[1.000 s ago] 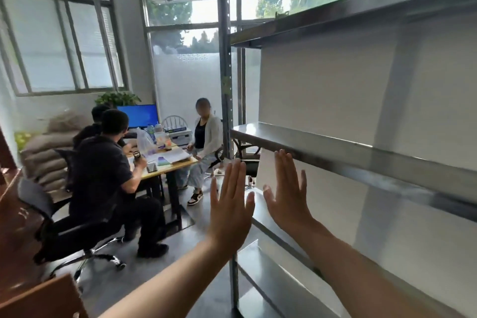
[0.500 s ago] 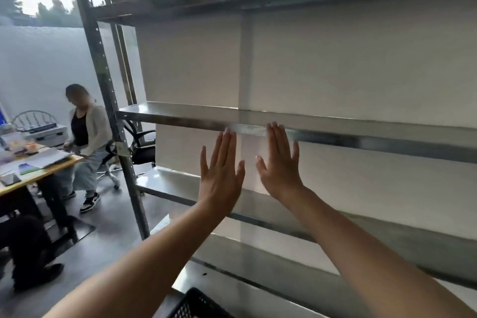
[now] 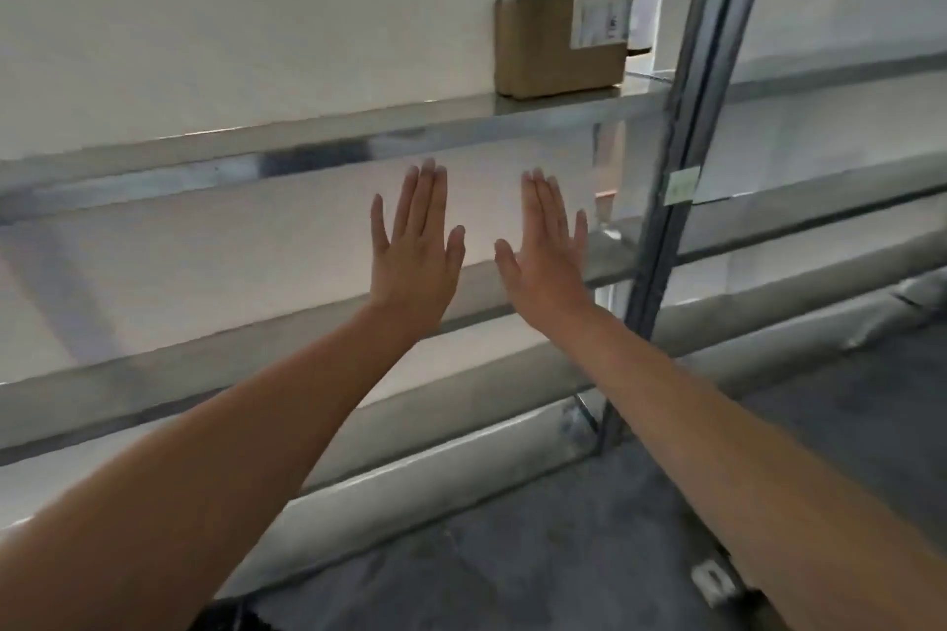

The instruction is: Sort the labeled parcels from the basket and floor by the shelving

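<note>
The metal shelving fills most of the view, its 3 visible shelf boards running left to right against a pale wall, with a grey floor below. 1 upright post stands at the right. Both bare arms reach forward; the left hand and right hand are raised side by side, apart, fingers straight and close together, thumbs out, holding nothing. 1 brown parcel sits at the right end of the upper shelf, just left of the post, its white label at the top right corner.
</note>
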`<move>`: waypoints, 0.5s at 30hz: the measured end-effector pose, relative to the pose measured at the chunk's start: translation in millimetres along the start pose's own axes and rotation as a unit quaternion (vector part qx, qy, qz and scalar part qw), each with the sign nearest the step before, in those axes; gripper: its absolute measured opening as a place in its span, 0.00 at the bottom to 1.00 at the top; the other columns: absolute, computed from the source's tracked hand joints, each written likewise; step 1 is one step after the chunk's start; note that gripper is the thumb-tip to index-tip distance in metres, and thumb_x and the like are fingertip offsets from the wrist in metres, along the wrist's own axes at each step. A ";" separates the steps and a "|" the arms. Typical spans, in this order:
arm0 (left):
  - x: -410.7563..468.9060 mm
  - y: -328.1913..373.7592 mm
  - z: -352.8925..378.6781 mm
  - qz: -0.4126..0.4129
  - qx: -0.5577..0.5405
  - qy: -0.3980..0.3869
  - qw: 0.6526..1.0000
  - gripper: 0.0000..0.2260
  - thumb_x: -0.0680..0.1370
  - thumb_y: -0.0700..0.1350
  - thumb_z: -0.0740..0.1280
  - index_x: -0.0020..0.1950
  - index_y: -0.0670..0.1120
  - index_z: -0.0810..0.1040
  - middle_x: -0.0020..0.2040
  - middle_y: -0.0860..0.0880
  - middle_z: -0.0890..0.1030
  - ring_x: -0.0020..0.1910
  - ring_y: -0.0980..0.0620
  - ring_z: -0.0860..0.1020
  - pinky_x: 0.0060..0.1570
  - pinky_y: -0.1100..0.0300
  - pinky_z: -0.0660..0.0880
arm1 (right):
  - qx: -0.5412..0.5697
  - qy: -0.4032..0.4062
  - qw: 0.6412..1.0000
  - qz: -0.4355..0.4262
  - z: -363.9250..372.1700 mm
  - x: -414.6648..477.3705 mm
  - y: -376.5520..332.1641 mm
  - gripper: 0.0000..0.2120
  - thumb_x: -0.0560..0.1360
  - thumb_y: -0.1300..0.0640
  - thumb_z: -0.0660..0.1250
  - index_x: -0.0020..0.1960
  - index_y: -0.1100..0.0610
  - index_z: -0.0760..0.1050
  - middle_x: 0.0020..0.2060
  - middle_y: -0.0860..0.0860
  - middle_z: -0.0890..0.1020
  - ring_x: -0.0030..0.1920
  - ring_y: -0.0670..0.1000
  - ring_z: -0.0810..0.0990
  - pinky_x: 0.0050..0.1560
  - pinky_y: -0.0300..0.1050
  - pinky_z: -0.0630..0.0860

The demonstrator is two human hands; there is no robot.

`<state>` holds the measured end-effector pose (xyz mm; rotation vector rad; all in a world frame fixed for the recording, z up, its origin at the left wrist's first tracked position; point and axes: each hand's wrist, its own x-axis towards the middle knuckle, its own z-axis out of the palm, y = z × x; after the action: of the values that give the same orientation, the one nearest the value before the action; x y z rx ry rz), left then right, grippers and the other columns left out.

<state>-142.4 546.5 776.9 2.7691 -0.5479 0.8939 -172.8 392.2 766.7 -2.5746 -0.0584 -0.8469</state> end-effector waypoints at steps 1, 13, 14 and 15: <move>4.3 23.8 10.3 0.019 -0.009 -0.007 1.000 0.27 0.84 0.53 0.44 0.81 0.45 0.41 0.81 0.49 0.41 0.80 0.52 0.40 0.77 0.45 0.40 | -0.007 0.006 1.000 0.020 -11.7 -8.2 25.2 0.34 0.82 0.54 0.56 0.81 0.57 0.41 0.80 0.51 0.43 0.79 0.49 0.39 0.77 0.61 0.39; 11.6 232.4 155.0 0.252 -0.180 -0.111 0.944 0.26 0.84 0.52 0.48 0.81 0.45 0.47 0.82 0.50 0.48 0.80 0.53 0.44 0.76 0.45 0.39 | -0.156 0.071 0.930 0.324 -106.6 -130.8 246.0 0.34 0.81 0.53 0.55 0.81 0.56 0.40 0.80 0.49 0.43 0.79 0.47 0.39 0.76 0.59 0.36; 13.1 245.0 167.2 0.260 -0.193 -0.117 0.939 0.27 0.84 0.52 0.49 0.81 0.45 0.47 0.82 0.50 0.48 0.80 0.53 0.44 0.76 0.45 0.40 | -0.167 0.072 0.921 0.344 -108.6 -136.6 256.9 0.34 0.81 0.53 0.55 0.81 0.56 0.40 0.80 0.49 0.43 0.79 0.47 0.39 0.76 0.59 0.36; 15.6 257.5 178.2 0.266 -0.208 -0.123 0.933 0.27 0.84 0.52 0.49 0.81 0.45 0.47 0.82 0.50 0.48 0.80 0.53 0.44 0.76 0.44 0.40 | -0.175 0.073 0.914 0.359 -109.3 -140.8 267.1 0.34 0.82 0.53 0.55 0.81 0.56 0.40 0.80 0.49 0.43 0.79 0.47 0.39 0.77 0.59 0.36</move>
<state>-139.2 256.5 657.7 2.3751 -1.3973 0.4304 -302.9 117.9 662.1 -2.5093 1.1041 -0.7890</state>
